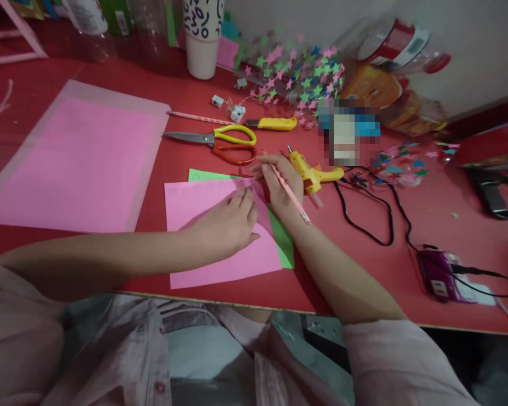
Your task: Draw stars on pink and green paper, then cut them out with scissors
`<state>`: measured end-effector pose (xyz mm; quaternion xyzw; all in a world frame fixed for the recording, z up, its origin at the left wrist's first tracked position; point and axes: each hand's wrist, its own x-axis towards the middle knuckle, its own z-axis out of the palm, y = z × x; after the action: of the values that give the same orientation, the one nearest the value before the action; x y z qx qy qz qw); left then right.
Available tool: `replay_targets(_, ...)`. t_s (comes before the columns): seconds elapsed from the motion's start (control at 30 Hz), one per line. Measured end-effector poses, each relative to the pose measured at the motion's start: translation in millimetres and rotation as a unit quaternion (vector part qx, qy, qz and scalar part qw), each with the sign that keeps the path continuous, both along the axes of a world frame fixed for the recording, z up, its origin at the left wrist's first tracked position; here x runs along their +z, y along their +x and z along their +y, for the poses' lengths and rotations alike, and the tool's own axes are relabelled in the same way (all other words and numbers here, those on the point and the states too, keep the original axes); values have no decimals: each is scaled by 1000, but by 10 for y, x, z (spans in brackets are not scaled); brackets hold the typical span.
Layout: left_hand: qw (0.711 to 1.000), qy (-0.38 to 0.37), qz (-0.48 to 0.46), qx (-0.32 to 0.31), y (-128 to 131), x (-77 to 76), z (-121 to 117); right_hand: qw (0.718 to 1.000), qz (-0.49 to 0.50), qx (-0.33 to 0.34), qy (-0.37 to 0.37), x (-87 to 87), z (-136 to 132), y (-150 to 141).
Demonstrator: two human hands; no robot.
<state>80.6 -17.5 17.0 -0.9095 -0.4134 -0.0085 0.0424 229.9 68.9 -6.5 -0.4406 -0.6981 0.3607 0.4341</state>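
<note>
My right hand point(288, 186) grips a pink patterned pencil point(290, 196), its eraser end pointing back toward my wrist. The pencil's tip is partly hidden by my fingers near the paper's upper right corner. My left hand point(231, 223) lies over a pink sheet of paper point(185, 262), fingertips down on its upper right part and thumb apart. Under the pink sheet is a green sheet point(284, 245), showing along the top and right edges. Faint marks run along the pink sheet's top edge.
Scissors point(209, 139), a yellow cutter point(275, 123) and a yellow glue gun point(313, 172) lie beyond my hands. At left is a pink paper stack point(80, 158). Star cutouts point(300, 73), a patterned cup point(202, 51) and a purple corded box point(440, 276) also sit on the red table point(364, 270).
</note>
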Motion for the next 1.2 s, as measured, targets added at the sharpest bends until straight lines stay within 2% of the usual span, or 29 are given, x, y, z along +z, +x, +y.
replay_targets(0.23,1000,-15,-14,-7,-296,64,-95,1000,-18,22,-3,73,-88,-24)
replay_targets(0.37,1000,-1,-17,-18,-501,1,-263,999,-17,30,-3,155,-140,-82)
replay_targets(0.47,1000,22,-11,-15,-492,-104,-348,1000,9,16,-19,205,-82,-98)
replay_targets(0.57,1000,1,5,11,-365,-156,-338,998,39,7,-50,242,-9,-95)
replay_targets(0.63,1000,-14,4,4,-275,-117,-303,998,36,17,-57,279,-6,-96)
replay_targets(0.73,999,-23,20,15,-187,47,-289,996,15,61,-70,358,-87,-127)
replay_targets(0.87,987,-74,99,104,-135,260,-378,980,12,134,-148,432,-225,-252)
replay_targets(0.97,985,-89,118,91,-110,250,-444,968,13,176,-176,397,-264,-397)
replay_targets(1.07,991,-30,109,67,-119,153,-475,957,0,233,-174,295,-272,-531)
replay_targets(1.2,992,-43,106,60,-186,99,-506,963,-3,214,-165,149,-288,-599)
